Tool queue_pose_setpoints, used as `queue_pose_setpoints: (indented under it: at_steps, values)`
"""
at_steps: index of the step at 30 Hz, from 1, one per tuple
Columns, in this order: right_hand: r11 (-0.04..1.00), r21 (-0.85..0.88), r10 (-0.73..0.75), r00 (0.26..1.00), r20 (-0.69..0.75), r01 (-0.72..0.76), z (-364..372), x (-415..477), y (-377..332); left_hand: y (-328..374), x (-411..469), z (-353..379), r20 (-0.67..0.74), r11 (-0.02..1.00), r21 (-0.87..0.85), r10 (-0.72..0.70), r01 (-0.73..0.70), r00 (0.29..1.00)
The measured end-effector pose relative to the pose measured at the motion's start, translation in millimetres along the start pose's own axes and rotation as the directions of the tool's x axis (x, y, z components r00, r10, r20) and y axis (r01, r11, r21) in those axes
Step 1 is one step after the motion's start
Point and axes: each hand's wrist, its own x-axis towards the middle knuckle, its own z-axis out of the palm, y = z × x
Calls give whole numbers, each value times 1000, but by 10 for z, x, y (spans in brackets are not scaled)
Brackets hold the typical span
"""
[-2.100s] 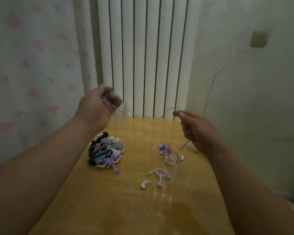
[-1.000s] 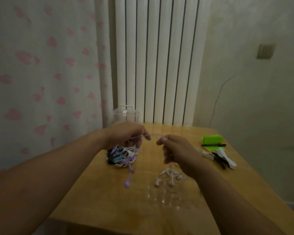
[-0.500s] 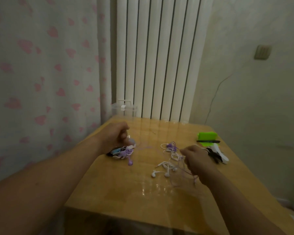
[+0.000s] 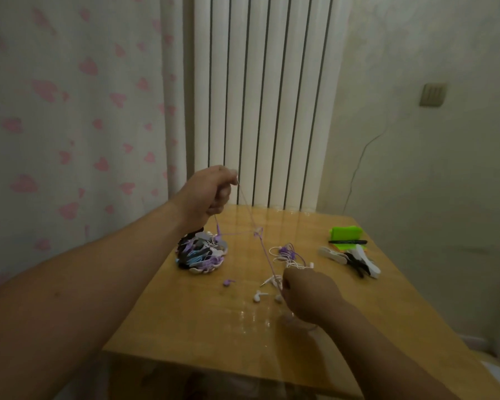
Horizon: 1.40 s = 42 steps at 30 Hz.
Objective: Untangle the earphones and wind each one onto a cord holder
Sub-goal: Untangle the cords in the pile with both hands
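Note:
A thin purple earphone cord (image 4: 260, 239) runs taut between my two hands above the wooden table (image 4: 214, 327). My left hand (image 4: 211, 192) is raised near the table's back edge and pinches the cord's upper end. My right hand (image 4: 306, 295) is low near the table's middle and grips the lower end. A loop or knot shows partway along the cord. One purple earbud (image 4: 228, 282) lies on the table. A tangle of white and purple earphones (image 4: 289, 255) lies just beyond my right hand. White earbuds (image 4: 259, 296) rest to its left.
A pile of wound earphones on holders (image 4: 201, 254) sits at the table's left. White and black cord holders (image 4: 351, 259) lie at the right, behind them a green object (image 4: 345, 233) with a black pen (image 4: 347, 241). A white radiator (image 4: 266, 111) stands behind.
My left hand has risen from the pile, lifting the purple cord. The cord now stretches taut down to my right hand, which stays low near the white earphones.

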Motion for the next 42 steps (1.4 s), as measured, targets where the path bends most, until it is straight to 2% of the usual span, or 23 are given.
queue_pose_setpoints:
  at_steps: [2, 4, 6, 7, 10, 12, 14, 16, 18, 22, 25, 28, 30, 32, 35, 37, 38, 40, 42]
  values:
    - [988, 152, 5, 999, -36, 1, 32, -2, 0, 23, -14, 41, 23, 998, 57, 19, -20, 1000]
    - [928, 369, 12, 991, -131, 38, 7, 19, 21, 48, -34, 53, 77, 996, 86, 17, -24, 997]
    - [821, 560, 32, 970, -241, 112, -99, 47, -35, 73, -46, 74, 136, 995, 92, 11, -24, 991]
    - [745, 651, 30, 967, -252, 146, -176, 56, -105, 80, -46, 94, 158, 996, 85, 7, -21, 987]
    - [564, 803, -78, 981, -180, 192, -314, 110, -350, 72, -38, 152, 197, 999, 34, 1, -8, 980]
    - [519, 830, -118, 978, -169, 206, -283, 168, -480, 31, -37, 160, 195, 1000, -9, -4, 6, 981]
    - [524, 821, -21, 966, -256, 229, -227, 201, -566, -41, -47, 140, 191, 997, -66, -17, 30, 981]
    - [599, 760, 94, 920, -380, 253, -171, 257, -561, -122, -65, 116, 218, 991, -114, -39, 65, 975]
    - [646, 707, 63, 903, -425, 288, -154, 296, -549, -186, -109, 103, 269, 986, -124, -77, 114, 960]
    - [662, 686, -50, 932, -359, 301, -217, 363, -518, -266, -155, 122, 362, 980, -86, -135, 177, 923]
    - [591, 769, -22, 957, -289, 246, -242, 347, -471, -328, -172, 91, 369, 976, -81, -158, 201, 916]
    - [355, 929, 25, 993, -116, 99, -218, 314, -413, -392, -211, 39, 301, 983, -35, -160, 178, 940]
    - [283, 958, 77, 995, -59, 35, -197, 302, -315, -464, -200, -57, 188, 988, 3, -151, 153, 970]
    - [305, 952, 120, 991, -52, 13, -192, 288, -163, -557, -183, -198, 59, 985, -21, -169, 171, 984]
    - [354, 935, 84, 995, -52, 19, -235, 218, -15, -646, -209, -303, -166, 979, -41, -202, 197, 965]
    - [404, 913, 58, 994, -91, 60, -291, 164, -38, -714, -229, -285, -319, 976, 47, -185, 211, 929]
    - [426, 900, 53, 991, -121, 87, -314, 154, -66, -781, -219, -280, -380, 966, 149, -142, 212, 914]
    - [460, 878, 48, 983, -176, 134, -355, 154, -122, -913, -226, -234, -387, 902, 386, -34, 195, 921]
    - [485, 859, 53, 975, -215, 163, -385, 166, -165, -969, -261, -141, -281, 868, 488, 61, 88, 958]
